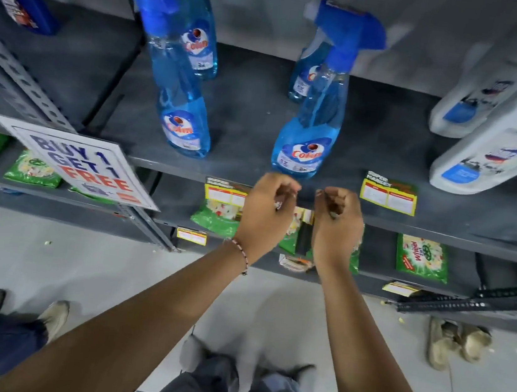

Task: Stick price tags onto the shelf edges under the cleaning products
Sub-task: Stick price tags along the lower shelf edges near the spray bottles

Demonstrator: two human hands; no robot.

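Observation:
Two blue spray bottles stand at the front of the grey shelf: one (302, 149) right above my hands, the other (184, 127) to its left. My left hand (266, 210) and my right hand (336, 222) are curled side by side against the shelf edge (459, 233) under the right bottle. Each pinches an end of a yellow price tag (304, 215), which is mostly hidden between them. One yellow price tag (388, 196) is stuck on the edge to the right. Another (225, 191) sits just left of my left hand.
A "BUY 1 GET 1 FREE" sign (80, 162) juts out at the left. White jugs (506, 129) fill the shelf's right end. Green detergent packs (421, 257) lie on the lower shelf. Another person's feet (22, 309) stand at the left, and sandals (458, 340) lie on the floor at the right.

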